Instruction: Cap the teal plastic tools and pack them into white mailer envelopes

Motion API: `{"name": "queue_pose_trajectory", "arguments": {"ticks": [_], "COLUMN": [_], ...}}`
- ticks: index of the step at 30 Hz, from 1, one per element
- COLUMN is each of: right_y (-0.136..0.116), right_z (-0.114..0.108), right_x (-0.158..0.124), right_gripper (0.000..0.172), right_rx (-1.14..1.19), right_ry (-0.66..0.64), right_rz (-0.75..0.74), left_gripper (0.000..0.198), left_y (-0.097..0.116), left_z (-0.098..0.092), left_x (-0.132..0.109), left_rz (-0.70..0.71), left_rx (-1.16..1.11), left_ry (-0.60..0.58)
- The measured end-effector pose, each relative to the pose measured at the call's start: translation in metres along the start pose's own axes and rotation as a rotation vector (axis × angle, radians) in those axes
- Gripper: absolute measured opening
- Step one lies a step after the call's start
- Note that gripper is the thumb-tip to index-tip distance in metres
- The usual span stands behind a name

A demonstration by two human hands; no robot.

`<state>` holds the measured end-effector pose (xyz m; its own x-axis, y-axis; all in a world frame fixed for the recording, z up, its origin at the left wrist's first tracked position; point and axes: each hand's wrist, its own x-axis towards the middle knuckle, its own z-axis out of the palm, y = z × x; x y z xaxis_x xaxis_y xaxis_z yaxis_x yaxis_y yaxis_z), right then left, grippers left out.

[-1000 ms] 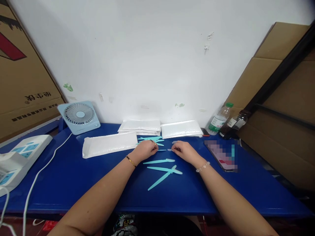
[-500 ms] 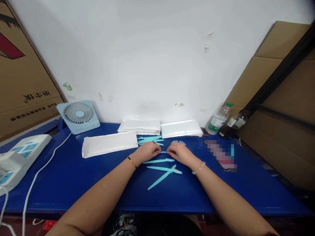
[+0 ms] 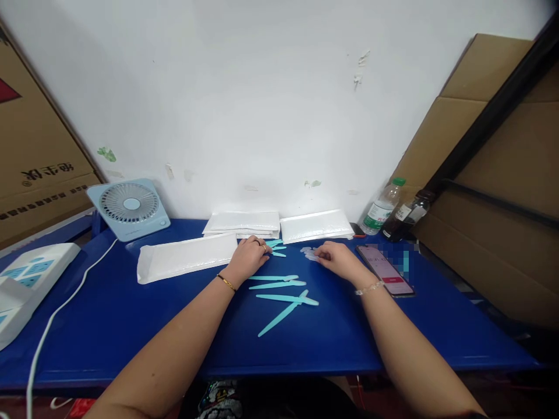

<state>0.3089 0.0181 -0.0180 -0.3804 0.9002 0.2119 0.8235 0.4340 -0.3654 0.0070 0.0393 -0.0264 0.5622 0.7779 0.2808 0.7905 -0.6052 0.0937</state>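
My left hand [image 3: 251,256] is closed at the pile of teal eyebrow razors [image 3: 278,249], its fingertips pinched on one at the near side; the hand hides much of the pile. My right hand [image 3: 336,257] has thumb and fingers pinched on a small clear plastic cap among several clear caps [image 3: 309,251]. Between my forearms, teal razors lie loose on the blue table: two nearly parallel, the closer one a teal razor [image 3: 277,285], and below them a crossed pair with a lower teal razor [image 3: 279,317].
White padded envelopes [image 3: 187,259] lie at the left, with a white envelope stack [image 3: 242,223] and another envelope [image 3: 317,226] along the wall. A blue fan [image 3: 128,209] and power strip [image 3: 39,273] stand left. Right are a phone [image 3: 386,270], water bottle [image 3: 381,212] and dark bottle [image 3: 406,216].
My hands have moved apart: the left back to the razor pile, the right to the clear caps. The razor held between them now lies on the table above the others. The view has shifted slightly.
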Motion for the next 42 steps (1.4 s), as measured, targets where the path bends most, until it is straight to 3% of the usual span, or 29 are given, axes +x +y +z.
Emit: {"name": "queue_pose_trajectory", "arguments": {"ticks": [13,24,36,42], "right_y": [-0.02,-0.031,-0.048,-0.056], "right_z": [0.02,0.025,0.041,0.037], "right_x": [0.007,0.008,0.015,0.014], "right_gripper": [0.005,0.004,0.004,0.005], "right_rx": [0.108,0.23,0.179,0.2], "right_ry": [-0.028,-0.057,0.009,-0.008], "right_rz": [0.001,0.045,-0.082,-0.1], "left_gripper": [0.015,0.025,0.024,0.021], "left_y": [0.003,0.021,0.023,0.025], "left_z": [-0.001,0.005,0.005,0.003], "left_x": [0.003,0.003,0.004,0.003], "left_rz": [0.005,0.128,0.136,0.141], "left_rx": [-0.016,-0.011,0.015,-0.04], "left_ry": [0.016,0.033,0.034,0.014]}}
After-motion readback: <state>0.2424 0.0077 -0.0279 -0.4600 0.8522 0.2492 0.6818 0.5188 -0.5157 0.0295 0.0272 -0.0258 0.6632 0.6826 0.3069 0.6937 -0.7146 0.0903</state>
